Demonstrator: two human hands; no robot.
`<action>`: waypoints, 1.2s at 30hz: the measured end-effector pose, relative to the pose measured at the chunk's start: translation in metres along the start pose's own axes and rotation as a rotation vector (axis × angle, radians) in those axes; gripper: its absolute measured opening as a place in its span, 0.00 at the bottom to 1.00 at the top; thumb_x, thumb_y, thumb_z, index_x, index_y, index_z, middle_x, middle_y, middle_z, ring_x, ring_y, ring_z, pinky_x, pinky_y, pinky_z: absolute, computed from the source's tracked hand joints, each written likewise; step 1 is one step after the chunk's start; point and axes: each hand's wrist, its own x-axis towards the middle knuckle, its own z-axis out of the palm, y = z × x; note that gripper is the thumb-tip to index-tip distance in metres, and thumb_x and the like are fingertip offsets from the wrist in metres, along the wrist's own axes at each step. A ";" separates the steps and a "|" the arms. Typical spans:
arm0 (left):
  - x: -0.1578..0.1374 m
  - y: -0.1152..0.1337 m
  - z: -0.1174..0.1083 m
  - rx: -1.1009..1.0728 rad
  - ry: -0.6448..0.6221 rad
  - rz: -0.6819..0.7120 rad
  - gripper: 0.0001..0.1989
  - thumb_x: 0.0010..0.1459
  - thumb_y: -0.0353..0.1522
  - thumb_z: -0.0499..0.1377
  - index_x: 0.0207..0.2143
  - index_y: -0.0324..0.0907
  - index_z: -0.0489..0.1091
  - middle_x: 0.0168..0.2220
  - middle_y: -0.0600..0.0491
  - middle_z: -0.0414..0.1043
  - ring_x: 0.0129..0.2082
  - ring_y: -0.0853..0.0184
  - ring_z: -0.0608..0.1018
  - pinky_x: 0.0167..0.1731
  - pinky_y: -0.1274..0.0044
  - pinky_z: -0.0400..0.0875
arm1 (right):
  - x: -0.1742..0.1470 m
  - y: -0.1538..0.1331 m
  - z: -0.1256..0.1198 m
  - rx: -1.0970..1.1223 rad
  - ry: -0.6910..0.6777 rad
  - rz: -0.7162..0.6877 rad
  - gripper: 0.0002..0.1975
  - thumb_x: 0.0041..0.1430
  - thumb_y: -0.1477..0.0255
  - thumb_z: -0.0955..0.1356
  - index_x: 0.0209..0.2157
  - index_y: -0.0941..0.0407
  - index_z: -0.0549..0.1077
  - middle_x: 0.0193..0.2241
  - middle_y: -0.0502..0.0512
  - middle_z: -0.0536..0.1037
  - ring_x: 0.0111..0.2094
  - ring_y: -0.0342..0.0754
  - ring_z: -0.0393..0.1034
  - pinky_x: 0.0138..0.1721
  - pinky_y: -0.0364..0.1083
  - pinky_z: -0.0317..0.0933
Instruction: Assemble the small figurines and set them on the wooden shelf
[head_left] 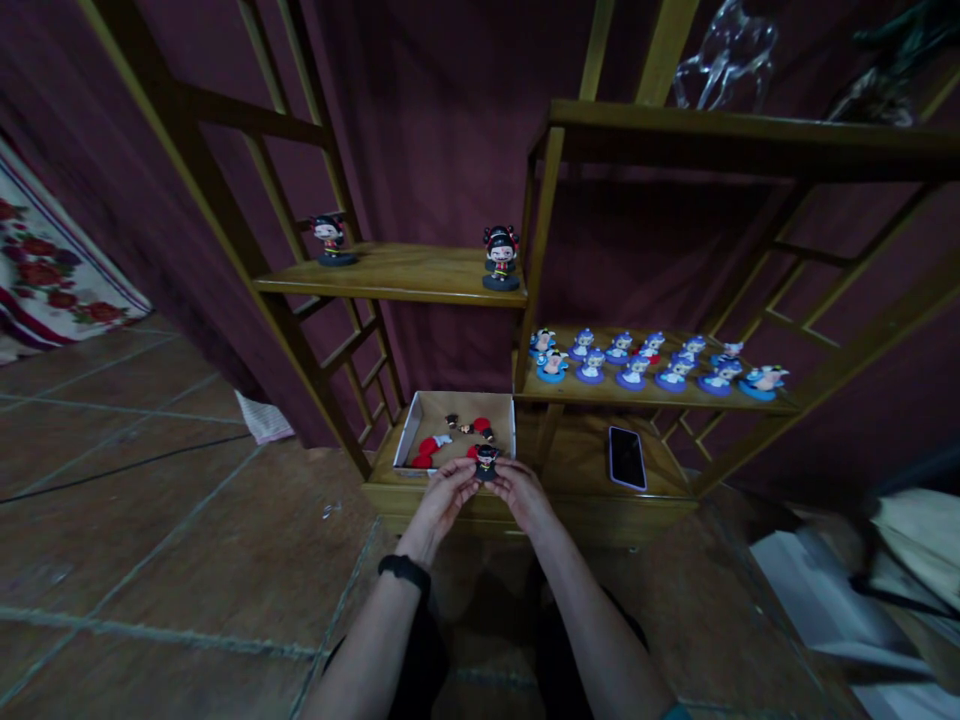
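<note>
Between my two hands is a small black-haired figurine (487, 462) on a dark base, held upright in front of the box. My left hand (448, 488) pinches it from the left, and a black band circles that wrist. From the other side, my right hand (523, 490) grips its base with closed fingers. Just behind my hands lies a shallow open cardboard box (457, 402) with several red, black and white figurines inside. Two similar black-haired figurines stand on the upper left shelf, one at the left (330, 240) and one at the right end (500, 258).
Several purple and blue figurines (634, 371) stand in rows on the right middle shelf (540, 388). A phone (627, 458) lies on the bottom shelf. A clear glass horse (729, 55) stands on the top right shelf. White boxes (829, 590) sit on the floor at right.
</note>
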 end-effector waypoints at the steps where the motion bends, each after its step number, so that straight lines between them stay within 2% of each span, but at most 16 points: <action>1: 0.000 0.000 0.001 0.005 0.007 0.000 0.11 0.44 0.25 0.64 0.33 0.36 0.70 0.27 0.52 0.73 0.24 0.74 0.75 0.27 0.83 0.71 | 0.000 0.000 0.000 -0.001 0.004 0.001 0.11 0.38 0.72 0.73 0.28 0.57 0.73 0.25 0.52 0.78 0.28 0.45 0.73 0.30 0.44 0.67; 5: -0.002 0.000 0.004 0.012 0.014 0.007 0.12 0.42 0.25 0.65 0.33 0.37 0.70 0.27 0.53 0.73 0.24 0.75 0.74 0.27 0.83 0.70 | 0.000 -0.001 0.000 0.005 0.004 0.004 0.10 0.38 0.74 0.73 0.27 0.57 0.73 0.25 0.51 0.78 0.27 0.43 0.72 0.31 0.44 0.67; 13: -0.005 0.002 0.009 0.044 0.011 -0.006 0.19 0.42 0.25 0.65 0.41 0.37 0.70 0.33 0.50 0.74 0.25 0.75 0.75 0.29 0.83 0.70 | -0.002 0.000 0.002 -0.003 -0.045 0.018 0.09 0.38 0.77 0.72 0.27 0.57 0.74 0.28 0.51 0.78 0.31 0.43 0.72 0.36 0.44 0.67; 18: -0.006 0.000 0.011 0.140 -0.018 0.029 0.23 0.40 0.26 0.66 0.42 0.37 0.69 0.31 0.52 0.74 0.25 0.75 0.74 0.29 0.83 0.67 | -0.003 -0.002 0.002 -0.017 -0.021 0.003 0.08 0.38 0.78 0.72 0.26 0.58 0.74 0.28 0.51 0.78 0.30 0.43 0.72 0.36 0.43 0.66; 24: 0.000 -0.009 0.013 0.332 -0.105 0.187 0.21 0.37 0.27 0.67 0.38 0.36 0.71 0.28 0.53 0.74 0.28 0.71 0.73 0.32 0.80 0.66 | -0.002 -0.004 0.002 -0.046 -0.008 0.023 0.08 0.38 0.78 0.72 0.26 0.58 0.74 0.31 0.52 0.79 0.31 0.43 0.72 0.32 0.41 0.65; 30: 0.003 -0.015 0.011 0.592 -0.013 0.383 0.21 0.38 0.25 0.64 0.40 0.38 0.71 0.29 0.54 0.73 0.29 0.70 0.72 0.33 0.78 0.66 | -0.001 -0.002 0.000 -0.099 -0.054 0.032 0.07 0.37 0.77 0.71 0.24 0.57 0.73 0.31 0.52 0.78 0.33 0.45 0.71 0.34 0.42 0.63; 36: -0.002 -0.013 0.014 0.778 0.039 0.484 0.23 0.40 0.24 0.62 0.43 0.40 0.70 0.34 0.51 0.72 0.33 0.66 0.72 0.36 0.76 0.66 | 0.001 -0.001 -0.003 -0.120 -0.026 0.018 0.07 0.35 0.78 0.72 0.21 0.57 0.71 0.28 0.50 0.77 0.31 0.44 0.70 0.33 0.42 0.62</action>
